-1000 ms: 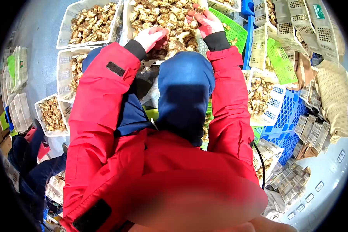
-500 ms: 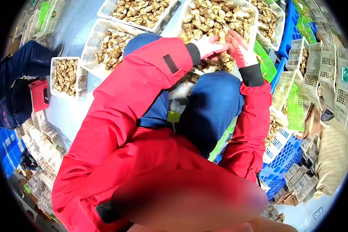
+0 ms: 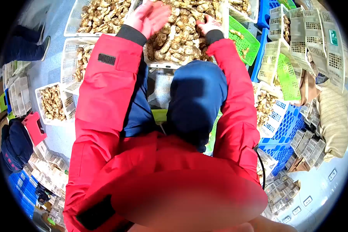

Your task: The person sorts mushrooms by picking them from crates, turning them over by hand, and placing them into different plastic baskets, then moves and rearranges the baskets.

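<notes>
A white plastic crate (image 3: pixel 164 65) heaped with brown-and-cream mushrooms (image 3: pixel 183 36) stands just beyond my knees. My left hand (image 3: pixel 150 18) is raised over the crate's left side, palm showing, fingers spread and holding nothing. At the crate's right side, my right hand (image 3: pixel 209 25) reaches down among the mushrooms. Its visible fingers are apart and touch the pile; no mushroom shows clearly in its grasp.
Another mushroom crate (image 3: pixel 69 29) lies at upper left, with a smaller filled basket (image 3: pixel 53 103) on the floor. At right are a green basket (image 3: pixel 248 42), stacked pale baskets (image 3: pixel 313 38) and blue crates (image 3: pixel 284 127). A person's legs (image 3: pixel 25 46) show at far left.
My hands, together around a mushroom before, have parted: the left moved left and spread its fingers, the right went to the crate's right side. The view shifted, bringing the crate closer.
</notes>
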A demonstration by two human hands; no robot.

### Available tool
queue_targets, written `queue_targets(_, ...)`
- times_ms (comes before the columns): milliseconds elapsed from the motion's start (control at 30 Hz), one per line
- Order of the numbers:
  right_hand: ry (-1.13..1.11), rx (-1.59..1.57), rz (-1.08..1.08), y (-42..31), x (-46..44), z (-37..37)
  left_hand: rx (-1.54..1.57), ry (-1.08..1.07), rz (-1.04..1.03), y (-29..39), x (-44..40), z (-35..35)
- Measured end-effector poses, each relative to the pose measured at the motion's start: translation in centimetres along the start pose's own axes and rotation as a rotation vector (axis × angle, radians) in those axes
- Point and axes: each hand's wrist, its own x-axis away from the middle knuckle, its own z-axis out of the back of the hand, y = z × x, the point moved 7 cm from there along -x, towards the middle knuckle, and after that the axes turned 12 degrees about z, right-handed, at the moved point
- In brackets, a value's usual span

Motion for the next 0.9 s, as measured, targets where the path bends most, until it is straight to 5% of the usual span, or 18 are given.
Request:
queue_targets(100,-0.040,0.155,-0.140,-2.5,0.6,1.5,-0.193,0.033,0.058,-1.8,-0.6,-0.5)
queue_targets(267,0.120,-0.100,-0.063,0.0,0.5,2.8,-0.484,0.155,0.082,-3.1,-1.2,-0.1)
queue_targets(333,0.039,-1.074,-0.158,0.5,2.9,2.4,-1.102,0.201,-0.213,-2.2,-1.6,-0.7)
queue_targets(367,-0.016,-1.356,-0.116,0.6,3.8,2.9,-1.141,0.183,-0.349,-2.1,-1.2,-1.9)
queue_targets(400,-0.087,-1.369,-0.013,0.6,4.5,3.8,-1.113,0.152,-0.262,-2.6,-1.0,-2.1)
queue_targets(467,-0.243,-1.243,0.118,-1.7,7.0,7.2,-1.705,0.188,-0.869,-1.9,1.4,-7.1)
queue_targets(600,-0.359,-0.916,0.362,-5.8,9.3,11.5,-1.715,-0.017,-0.845,-3.6,2.5,-9.3)
queue_targets(667,0.044,-0.441,1.085,-9.4,10.2,13.9,-1.666,-0.068,-0.868,-4.3,2.3,-8.9)
queue_targets(700,-0.285,-0.987,0.389,-6.6,8.3,10.9,-1.640,-0.043,-0.788,-4.2,2.0,-8.0)
queue_targets(733,-0.288,-0.755,0.551,-7.3,7.9,10.6,-1.612,-0.019,-0.708,-3.9,2.0,-7.7)
queue_targets(900,-0.227,-1.298,0.064,-5.1,5.9,7.0,-1.301,0.145,-0.299,-4.4,-0.2,-3.0)
